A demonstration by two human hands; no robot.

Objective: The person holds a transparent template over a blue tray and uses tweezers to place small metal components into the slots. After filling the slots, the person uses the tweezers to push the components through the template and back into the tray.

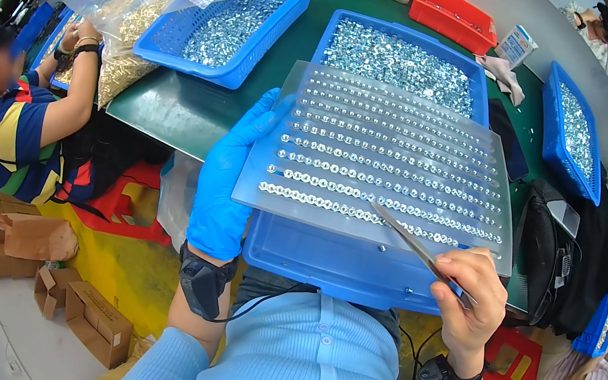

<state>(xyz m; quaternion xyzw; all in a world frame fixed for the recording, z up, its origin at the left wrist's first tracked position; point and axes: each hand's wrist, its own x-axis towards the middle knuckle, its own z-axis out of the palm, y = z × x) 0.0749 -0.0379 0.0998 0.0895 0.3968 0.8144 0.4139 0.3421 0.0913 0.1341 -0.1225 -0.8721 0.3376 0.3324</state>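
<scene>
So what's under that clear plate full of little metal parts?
Under the plate sits a blue basket. Loose shiny nuts fill its far end, and its near rim shows below the plate. The plate covers the basket's middle. The gloved left hand grips the plate's edge.

Four blue baskets (219, 73) of small metal nuts; one red bin (452, 15); one clear sorting plate (391, 164); one pair of tweezers (421, 252)

The clear plastic slotted sorting plate (395, 165) lies on the blue plastic basket of small metal nuts (400, 62); another blue nut-filled basket (221, 34) sits to its left, a red plastic tray (452, 15) behind.
</scene>
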